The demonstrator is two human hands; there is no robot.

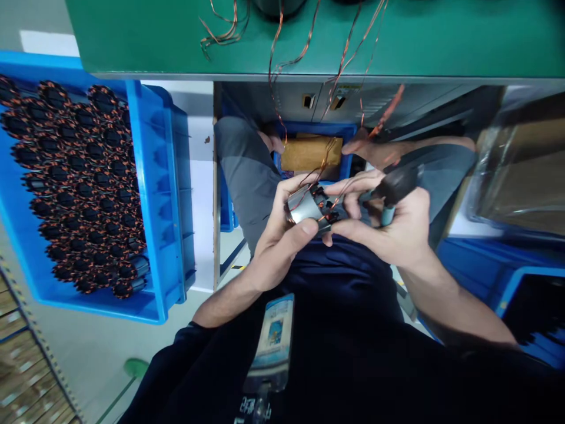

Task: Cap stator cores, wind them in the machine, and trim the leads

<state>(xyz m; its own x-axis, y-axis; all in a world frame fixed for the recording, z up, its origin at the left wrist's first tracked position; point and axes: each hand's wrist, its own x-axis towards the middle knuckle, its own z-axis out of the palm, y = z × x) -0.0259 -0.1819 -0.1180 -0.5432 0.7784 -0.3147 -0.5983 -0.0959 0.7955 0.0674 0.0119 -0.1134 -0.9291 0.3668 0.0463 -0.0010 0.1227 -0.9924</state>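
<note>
Item held: one metal cylinder (pixel 303 206) with black end fittings, located in the left grip (pixel 282 229), by which it is closely enclosed, the thumb laid along the near side and the fingers wrapped about the far side. From its right-hand end, turned toward the right grip (pixel 404 227), thin copper wires (pixel 336 200) are led out. In the right grip, a tool (pixel 399 184) with black and teal parts is held across the curled fingers; its working end cannot be made out. The thumb and forefinger of the same grip are brought up to the wired end of the cylinder; whether a wire is pinched between them cannot be told. Beyond both grips, a green desk (pixel 168 44) is placed, with long copper strands (pixel 273 88) hung over its edge. Under the desk, just beyond the grips, a brown package (pixel 311 154) is contained in a blue bin (pixel 318 128). Well to the left of the left grip, a blue crate (pixel 152 194) is stocked with rows of copper-wound parts (pixel 86 188). To the right of the right grip, a plastic-wrapped carton (pixel 525 171) is found, with a second blue crate (pixel 472 265) placed nearer.
</note>
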